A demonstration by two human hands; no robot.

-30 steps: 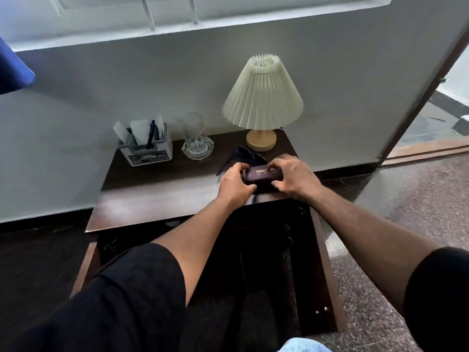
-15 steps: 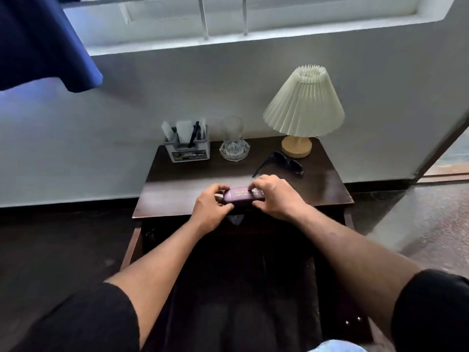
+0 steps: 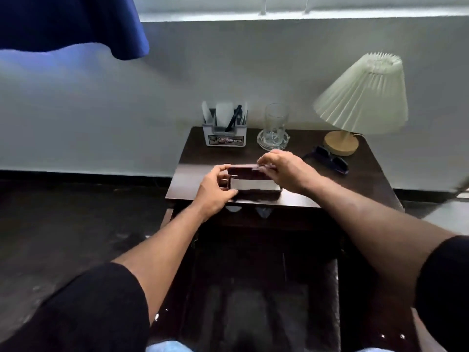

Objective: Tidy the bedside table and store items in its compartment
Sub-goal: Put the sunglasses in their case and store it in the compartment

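Observation:
A dark maroon glasses case [image 3: 250, 182] lies near the front edge of the dark wooden bedside table [image 3: 200, 158], its lid lifted so the pale lining shows. My left hand [image 3: 215, 190] grips the case's left end. My right hand [image 3: 284, 168] pinches the raised lid from the right. Dark sunglasses [image 3: 330, 161] lie on the tabletop just right of my right hand, in front of the lamp. Below the tabletop the pulled-out drawer [image 3: 253, 301] is dark inside.
At the back of the table stand a white organiser [image 3: 224, 134] holding a pen and cards, a clear glass [image 3: 275, 124] on a glass coaster, and a pleated lamp [image 3: 360, 97] on a wooden base. A blue cloth [image 3: 71, 24] hangs upper left. The wall is close behind.
The case was closed between both hands; now its lid is raised by my right hand. The camera view has swung left, so the table sits further right.

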